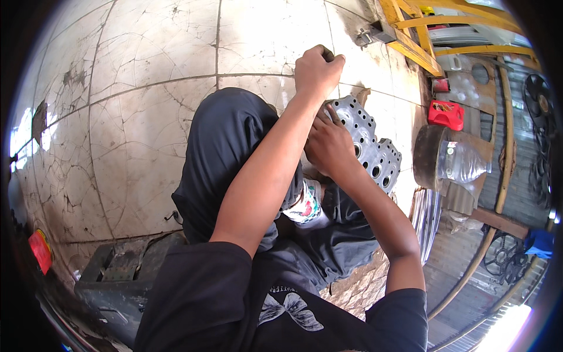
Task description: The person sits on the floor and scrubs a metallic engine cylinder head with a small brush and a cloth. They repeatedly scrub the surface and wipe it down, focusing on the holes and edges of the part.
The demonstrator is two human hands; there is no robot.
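Observation:
A grey metal engine cylinder head (366,138) with many round holes lies on the tiled floor, right of my raised knee. My right hand (330,141) rests at its left edge, with fingers stretched along the metal. Beyond it, my left hand (318,69) is raised above the floor near the far end of the head. The left fingers are curled into a closed grip; what they hold, if anything, cannot be made out. Between my legs shows a white cloth with a colourful pattern (305,204).
A dark metal case (120,287) stands at lower left, near a red object (41,251). To the right are a red plastic container (446,115), a clear plastic bottle (463,161) and a wooden pole (505,141). A yellow frame (413,44) stands at far right on the cracked tiles.

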